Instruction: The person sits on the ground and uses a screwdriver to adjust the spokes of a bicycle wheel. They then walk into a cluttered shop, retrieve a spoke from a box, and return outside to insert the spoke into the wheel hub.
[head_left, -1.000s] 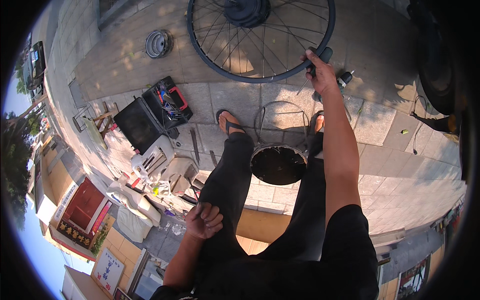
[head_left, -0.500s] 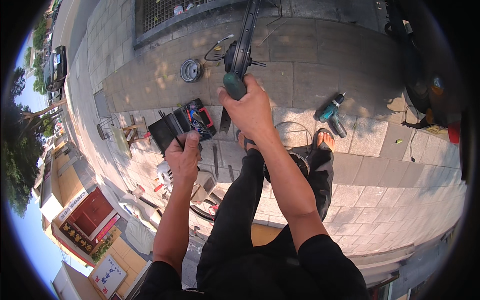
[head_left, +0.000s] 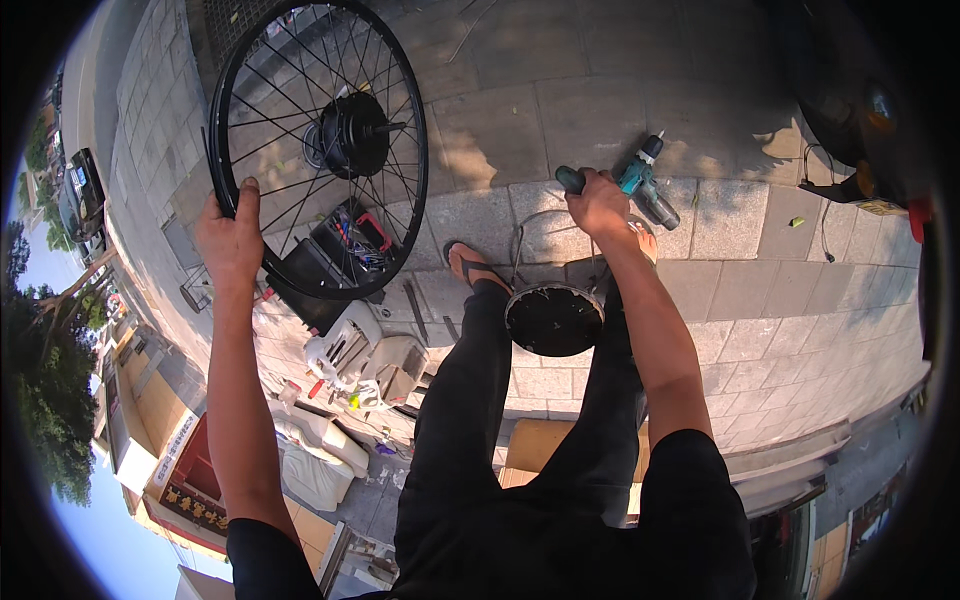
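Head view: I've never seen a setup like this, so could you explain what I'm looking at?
There is no machine here: a person works with two bare hands. The view comes from a fisheye camera worn on the head, looking down, so straight edges bend near the border. The left hand grips the edge of a spoked wheel. The right hand holds a green-handled tool. On the paved ground lie a teal-and-black drill and an open black toolbox, partly seen through the spokes.
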